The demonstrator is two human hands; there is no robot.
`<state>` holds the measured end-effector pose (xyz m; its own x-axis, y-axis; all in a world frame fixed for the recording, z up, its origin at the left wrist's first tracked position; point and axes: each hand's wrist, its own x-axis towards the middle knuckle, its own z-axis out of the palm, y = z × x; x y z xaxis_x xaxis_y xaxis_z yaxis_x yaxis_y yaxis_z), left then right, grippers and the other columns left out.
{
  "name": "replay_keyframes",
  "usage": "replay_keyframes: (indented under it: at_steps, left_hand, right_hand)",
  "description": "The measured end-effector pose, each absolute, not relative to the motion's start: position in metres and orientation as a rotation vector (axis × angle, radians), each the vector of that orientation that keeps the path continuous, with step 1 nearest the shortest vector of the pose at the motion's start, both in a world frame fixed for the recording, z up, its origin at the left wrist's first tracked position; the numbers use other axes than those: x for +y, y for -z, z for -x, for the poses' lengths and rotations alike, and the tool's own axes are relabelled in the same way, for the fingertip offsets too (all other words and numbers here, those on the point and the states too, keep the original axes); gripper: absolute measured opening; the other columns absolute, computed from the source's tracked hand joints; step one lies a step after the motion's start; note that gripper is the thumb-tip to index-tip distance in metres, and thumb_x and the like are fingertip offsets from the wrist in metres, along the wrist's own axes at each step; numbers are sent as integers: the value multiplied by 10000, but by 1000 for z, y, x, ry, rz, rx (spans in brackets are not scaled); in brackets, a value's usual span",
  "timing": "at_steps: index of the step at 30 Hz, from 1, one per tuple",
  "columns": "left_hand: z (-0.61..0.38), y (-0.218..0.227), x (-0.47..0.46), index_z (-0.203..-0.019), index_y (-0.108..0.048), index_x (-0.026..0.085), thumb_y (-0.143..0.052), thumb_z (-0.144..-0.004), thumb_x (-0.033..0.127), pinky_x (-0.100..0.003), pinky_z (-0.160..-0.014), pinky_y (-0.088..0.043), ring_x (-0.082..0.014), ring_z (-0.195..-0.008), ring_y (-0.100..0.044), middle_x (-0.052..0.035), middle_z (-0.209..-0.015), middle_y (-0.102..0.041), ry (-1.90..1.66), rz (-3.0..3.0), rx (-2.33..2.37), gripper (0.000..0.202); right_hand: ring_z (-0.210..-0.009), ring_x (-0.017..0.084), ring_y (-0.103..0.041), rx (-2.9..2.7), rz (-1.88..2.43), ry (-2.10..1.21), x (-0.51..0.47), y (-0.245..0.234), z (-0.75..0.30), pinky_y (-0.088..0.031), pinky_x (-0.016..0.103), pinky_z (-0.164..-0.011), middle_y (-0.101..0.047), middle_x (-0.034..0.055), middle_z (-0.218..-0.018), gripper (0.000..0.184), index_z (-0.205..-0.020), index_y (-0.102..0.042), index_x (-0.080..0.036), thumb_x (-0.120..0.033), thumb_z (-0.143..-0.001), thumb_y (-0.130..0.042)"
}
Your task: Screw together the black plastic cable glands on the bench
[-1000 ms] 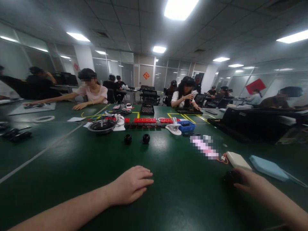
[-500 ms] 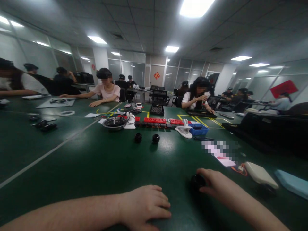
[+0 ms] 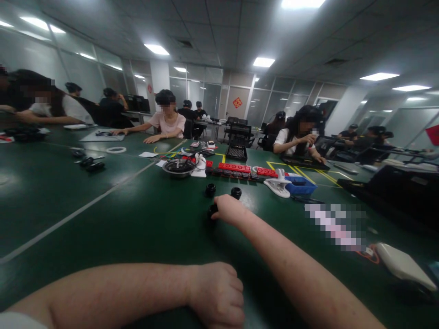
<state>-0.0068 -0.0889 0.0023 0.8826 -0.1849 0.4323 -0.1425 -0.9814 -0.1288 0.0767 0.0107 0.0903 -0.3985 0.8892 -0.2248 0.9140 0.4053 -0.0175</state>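
Observation:
My right hand point(image 3: 228, 211) reaches across the green table with its fingers closed round a small, round, black, ring-shaped piece point(image 3: 211, 211), held at or just above the tabletop; I cannot tell which. Just beyond it stand two similar black pieces, one point(image 3: 210, 190) to the left and one point(image 3: 236, 193) behind the knuckles. My left hand point(image 3: 217, 292) rests near the table's front edge, its fingers curled into a loose fist. Nothing shows in it, though the palm is hidden.
Behind the black pieces lie red socket strips point(image 3: 235, 168), a round metal bowl point(image 3: 178, 170) of cables, a white clip stand point(image 3: 279, 185) and a blue bin point(image 3: 301, 186). A cream case point(image 3: 404, 265) lies at right. Two co-workers sit across the table point(image 3: 103, 228).
My right hand has carried the black piece leftward and farther out, beside the other two. My left fingers have curled in from lying spread. The view has turned slightly left.

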Motion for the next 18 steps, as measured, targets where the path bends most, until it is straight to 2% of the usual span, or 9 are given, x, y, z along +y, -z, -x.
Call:
replay_keyframes:
  at_steps: [3,10,12,15,16,18]
  left_hand:
    - [8,-3,-84,-475,-416,178,-510,-773,313,-299,-436,-272,-113,-460,-443,26,-432,-446,781,2948,153,341]
    - [13,6,-77,-525,-466,186,-415,-845,295,-289,-412,-251,-120,-449,-476,19,-450,-504,830,2996,8,342]
    - [13,7,-76,-523,-466,184,-402,-847,290,-287,-411,-245,-119,-449,-479,19,-454,-509,867,3005,-2,347]
    - [14,5,-75,-532,-475,180,-388,-852,289,-282,-429,-268,-117,-463,-489,12,-475,-526,874,3015,-34,348]
    - [15,3,-74,-541,-482,178,-381,-854,286,-280,-437,-278,-117,-468,-492,9,-481,-530,873,3019,-50,346]
    - [16,0,-73,-563,-494,177,-367,-857,278,-277,-448,-296,-119,-474,-495,6,-485,-534,871,3030,-76,336]
  right_hand:
    - [-924,182,-548,2450,-1626,183,36,-87,-60,-466,373,-773,-540,68,-1084,291,-1075,-515,-153,-326,-841,-506]
    - [-905,173,-553,2433,-1654,106,57,-85,-40,-472,374,-762,-537,65,-1078,276,-1082,-507,-151,-310,-858,-482]
    - [-899,187,-563,2452,-1662,66,55,-87,-40,-475,354,-749,-567,72,-1044,333,-1032,-544,-147,-387,-801,-548]
    - [-887,240,-581,2501,-1696,2,46,-95,-48,-481,316,-708,-620,90,-970,510,-936,-608,-164,-555,-612,-654]
    - [-881,254,-585,2516,-1722,-24,43,-99,-54,-480,315,-698,-630,95,-954,552,-928,-616,-173,-600,-579,-645]
    - [-876,266,-588,2529,-1800,-86,34,-111,-73,-474,335,-697,-634,103,-951,603,-968,-607,-181,-668,-616,-553]
